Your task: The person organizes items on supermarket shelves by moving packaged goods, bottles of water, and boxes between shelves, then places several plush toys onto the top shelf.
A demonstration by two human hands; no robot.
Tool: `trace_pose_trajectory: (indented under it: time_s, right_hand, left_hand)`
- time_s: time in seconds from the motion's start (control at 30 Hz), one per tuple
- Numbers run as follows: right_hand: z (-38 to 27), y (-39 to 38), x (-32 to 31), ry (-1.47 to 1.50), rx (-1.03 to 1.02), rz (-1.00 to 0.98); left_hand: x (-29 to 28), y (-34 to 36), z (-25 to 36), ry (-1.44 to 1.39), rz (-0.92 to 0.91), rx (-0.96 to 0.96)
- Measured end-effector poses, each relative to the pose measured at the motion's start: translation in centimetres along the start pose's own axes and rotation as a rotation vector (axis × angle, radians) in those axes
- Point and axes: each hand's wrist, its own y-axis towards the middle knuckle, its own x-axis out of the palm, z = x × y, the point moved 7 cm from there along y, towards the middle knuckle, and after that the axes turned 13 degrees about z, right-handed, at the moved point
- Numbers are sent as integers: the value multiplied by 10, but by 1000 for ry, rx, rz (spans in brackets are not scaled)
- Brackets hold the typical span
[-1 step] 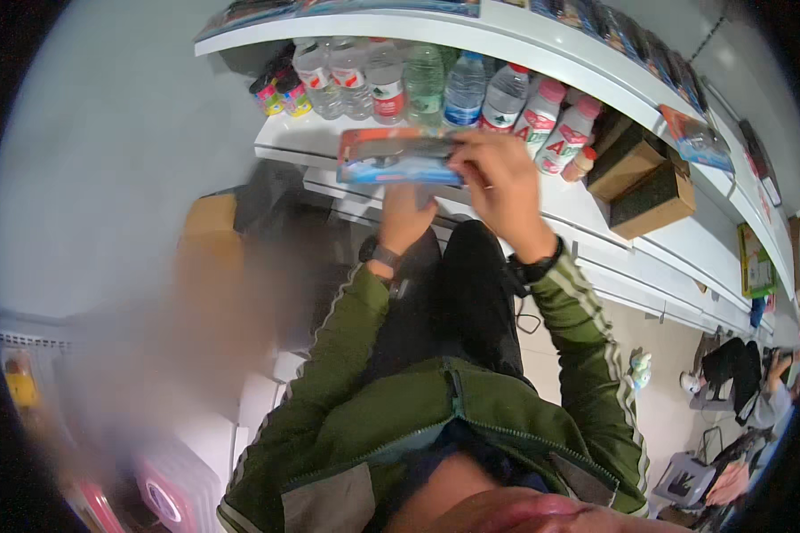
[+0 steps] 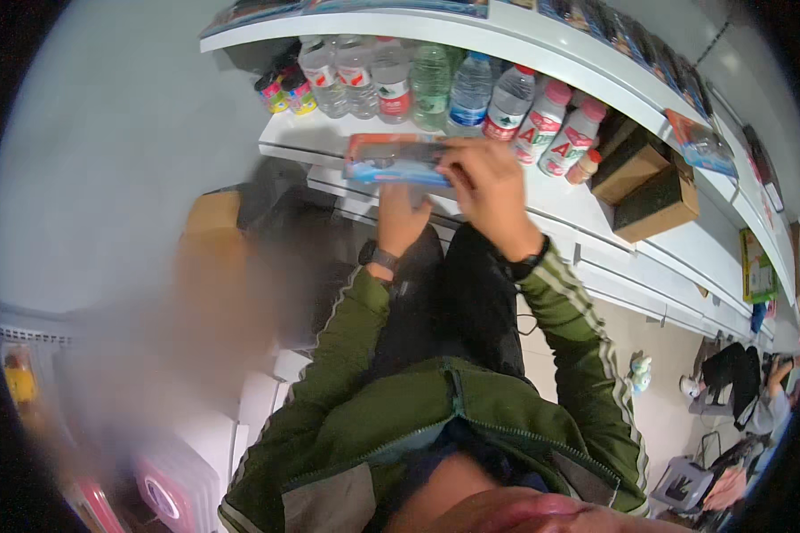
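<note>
A flat blister pack [image 2: 387, 164], orange-red along its far edge and blue along its near edge, is held level in front of the lower shelf. Its clear window shows a dark item I cannot make out. My right hand [image 2: 493, 186] grips the right end between thumb and fingers. Below the pack is my left hand [image 2: 402, 226], with a dark watch on the wrist. The pack hides most of its fingers, and only the thumb stands out to the side. Whether the left hand grips the pack cannot be seen.
Water bottles [image 2: 431, 87] and white pink-capped bottles [image 2: 538, 129] line the white shelf [image 2: 302, 133]. Two small colourful jars [image 2: 299, 93] stand at its left end, an open cardboard box [image 2: 653, 200] at the right. The upper shelf [image 2: 400, 22] overhangs them. People sit at far right.
My right hand has shifted slightly left, still gripping the blister pack. The pack has tilted a little. My left hand stays beneath it.
</note>
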Motion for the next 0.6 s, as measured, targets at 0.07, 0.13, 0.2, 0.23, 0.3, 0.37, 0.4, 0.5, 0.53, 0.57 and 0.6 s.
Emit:
trace_pose_trajectory:
  time_s: [0.07,0.13,0.2,0.23,0.3,0.37,0.4,0.5,0.53,0.57,0.6]
  right_hand:
    - [12,-22,57,43,-3,19]
    - [23,-35,106,38,51,-23]
    - [44,-48,148,12,117,-68]
    - [46,-48,165,12,116,-67]
    - [49,-48,197,24,115,-56]
    - [45,-43,221,94,92,-32]
    - [45,-42,230,103,105,-40]
    - [39,-37,259,162,152,-105]
    - [36,-34,268,164,187,-152]
    - [31,-32,271,166,185,-151]
    - [29,-33,276,179,232,-183]
  left_hand:
    - [-29,-1,-18,18,69,-105]
    - [-52,-6,-54,93,240,-79]
    - [-75,5,-68,159,286,-101]
    - [-88,13,-71,216,327,-127]
    - [-100,28,-84,268,316,-205]
    - [-97,42,-87,261,225,-49]
    - [-90,48,-89,244,133,-55]
    - [-77,63,-101,361,86,69]
    - [-79,66,-108,403,90,92]
    - [-79,67,-116,404,92,93]
    - [-80,69,-123,411,89,51]
